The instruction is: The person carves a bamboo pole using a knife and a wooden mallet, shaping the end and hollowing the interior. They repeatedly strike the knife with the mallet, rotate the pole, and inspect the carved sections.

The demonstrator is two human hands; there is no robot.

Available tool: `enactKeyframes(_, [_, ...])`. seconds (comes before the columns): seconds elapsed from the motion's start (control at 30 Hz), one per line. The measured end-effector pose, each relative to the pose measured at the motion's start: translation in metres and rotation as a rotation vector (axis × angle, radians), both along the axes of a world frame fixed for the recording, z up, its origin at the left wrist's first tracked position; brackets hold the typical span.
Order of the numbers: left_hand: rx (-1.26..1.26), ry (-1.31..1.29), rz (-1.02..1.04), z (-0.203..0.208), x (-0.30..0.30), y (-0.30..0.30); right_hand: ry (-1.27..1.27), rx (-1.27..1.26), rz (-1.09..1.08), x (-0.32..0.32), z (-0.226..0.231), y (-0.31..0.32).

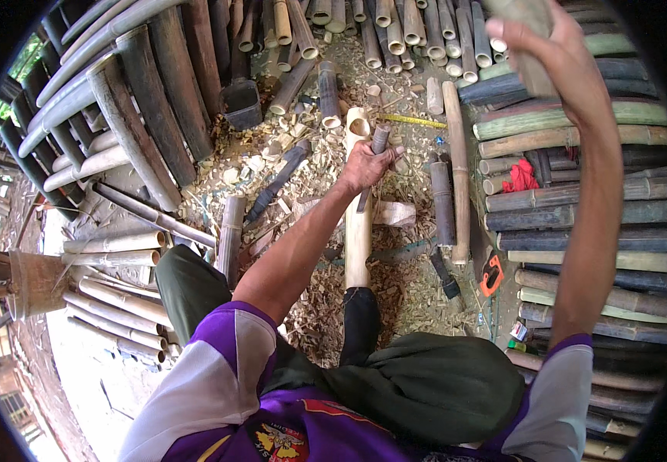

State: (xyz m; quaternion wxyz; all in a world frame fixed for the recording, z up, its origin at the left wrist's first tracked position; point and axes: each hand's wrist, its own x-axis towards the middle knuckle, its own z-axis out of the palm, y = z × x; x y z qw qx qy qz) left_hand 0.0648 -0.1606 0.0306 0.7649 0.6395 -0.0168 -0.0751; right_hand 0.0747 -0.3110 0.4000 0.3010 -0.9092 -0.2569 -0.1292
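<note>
My left hand [369, 165] is closed around a chisel [380, 140], whose handle end sticks up past my fingers. The blade points down at a pale, peeled bamboo tube [358, 250] lying lengthwise in front of me; whether its edge touches is hard to tell. The tube's far end shows an opening. Its near end meets a black-covered shape, perhaps my foot [360, 316]. Raised high at the upper right, my right hand [568, 61] grips a thick wooden block [529, 38], partly cut off by the picture's edge. A short pale wood piece [395, 213] lies across beneath the tube.
Wood chips [272, 165] cover the ground. Stacked bamboo poles [580, 215] line the right; more poles [156, 100] lean at the left. An orange-handled saw [491, 276], a yellow tape measure [414, 120], a dark tub [241, 104] and a red cloth [519, 177] lie around.
</note>
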Motion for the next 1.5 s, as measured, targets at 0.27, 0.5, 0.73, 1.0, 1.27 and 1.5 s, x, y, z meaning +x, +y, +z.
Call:
enactKeyframes(0.27, [0.072,-0.024,-0.031,0.015,-0.010,0.011,0.787,-0.516,-0.122,0.023,-0.135,0.028])
enactKeyframes(0.5, [-0.054,0.063,0.140,0.036,-0.043,0.036,0.461,0.297,-0.032,-0.056,-0.114,-0.013])
enactKeyframes(0.73, [-0.014,-0.054,-0.029,0.019,-0.043,0.003,0.628,0.505,-0.167,-0.109,-0.130,-0.041])
enactKeyframes(1.0, [0.111,0.054,0.027,0.011,-0.035,0.001,0.497,0.497,-0.172,-0.098,-0.120,-0.046])
enactKeyframes(1.27, [0.055,0.006,-0.084,-0.011,0.014,-0.014,0.607,-0.208,-0.270,-0.004,-0.182,-0.009])
enactKeyframes(1.5, [-0.056,-0.251,-0.110,0.060,-0.045,0.052,0.578,0.669,-0.278,-0.123,-0.175,-0.054])
